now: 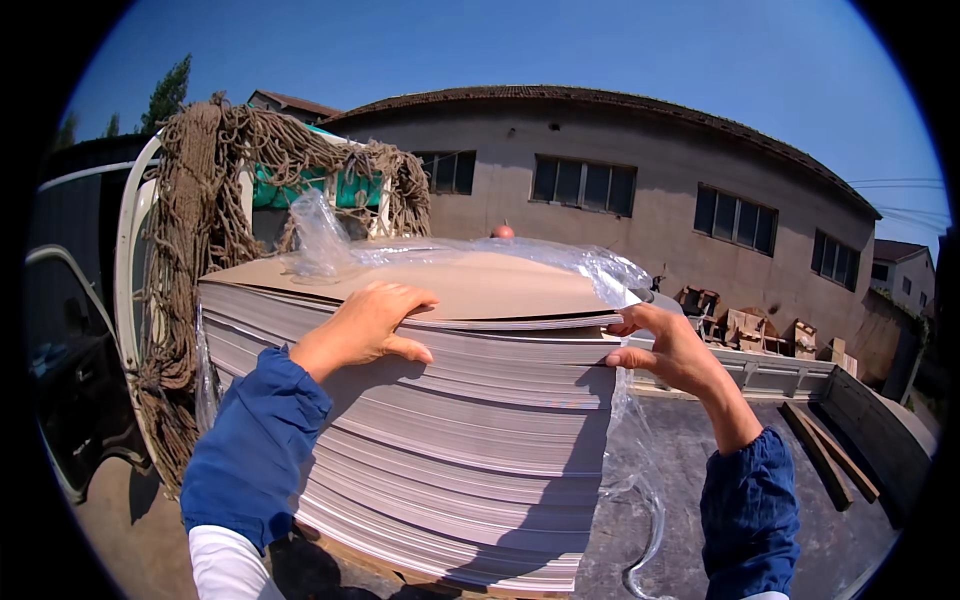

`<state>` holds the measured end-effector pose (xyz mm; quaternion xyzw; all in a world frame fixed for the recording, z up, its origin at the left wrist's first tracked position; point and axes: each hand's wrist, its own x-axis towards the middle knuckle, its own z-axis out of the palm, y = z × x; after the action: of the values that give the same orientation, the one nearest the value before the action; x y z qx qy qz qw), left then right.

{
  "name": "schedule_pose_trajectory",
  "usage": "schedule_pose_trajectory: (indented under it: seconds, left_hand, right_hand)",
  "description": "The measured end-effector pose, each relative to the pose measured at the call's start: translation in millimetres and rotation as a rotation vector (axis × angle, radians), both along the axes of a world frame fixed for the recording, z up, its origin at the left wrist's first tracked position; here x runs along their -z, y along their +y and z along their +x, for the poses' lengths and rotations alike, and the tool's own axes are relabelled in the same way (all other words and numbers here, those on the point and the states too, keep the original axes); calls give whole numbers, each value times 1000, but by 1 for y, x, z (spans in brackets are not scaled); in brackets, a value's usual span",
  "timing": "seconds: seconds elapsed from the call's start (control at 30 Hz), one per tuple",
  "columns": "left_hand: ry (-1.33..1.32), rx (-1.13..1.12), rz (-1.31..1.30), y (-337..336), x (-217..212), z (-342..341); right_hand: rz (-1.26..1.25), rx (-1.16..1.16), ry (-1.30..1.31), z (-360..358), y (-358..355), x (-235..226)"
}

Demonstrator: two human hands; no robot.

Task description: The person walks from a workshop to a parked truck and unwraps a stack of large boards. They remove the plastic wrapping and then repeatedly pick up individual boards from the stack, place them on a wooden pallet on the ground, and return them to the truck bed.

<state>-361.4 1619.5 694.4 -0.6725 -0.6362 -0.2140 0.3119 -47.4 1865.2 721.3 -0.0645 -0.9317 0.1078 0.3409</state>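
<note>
A tall stack of large cardboard sheets (480, 430), brown on its top face and greyish at the cut edges, stands in front of me. My left hand (365, 325) is on the near upper edge, its fingers bent over the top sheets and its thumb lower, against the side. At the right corner my right hand (672, 348) grips the edge, fingers at the upper sheets and thumb below them. A narrow dark gap shows under the uppermost sheets between the hands. Clear plastic film (450, 250) lies crumpled across the far part of the top and hangs down the right side.
The stack rests on a flatbed truck (720, 480). Thick brown rope netting (190, 260) drapes over the frame at left, beside an open cab door (75, 390). Two wooden bars (830, 455) lie on the bed at right. A grey building (660, 200) stands behind.
</note>
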Motion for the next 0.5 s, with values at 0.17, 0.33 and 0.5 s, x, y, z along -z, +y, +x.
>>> schedule_pose_trajectory:
  seconds: [0.17,0.33,0.5]
  left_hand:
    - [15,-8,-81,3,-9,-6]
    - [-22,-63,-118,7,-14,-4]
    - [-59,11,-65,5,-19,-12]
  right_hand:
    - [35,118,104,-12,-1,-16]
    - [116,74,211,-19,5,-30]
    - [137,61,221,-31,15,-35]
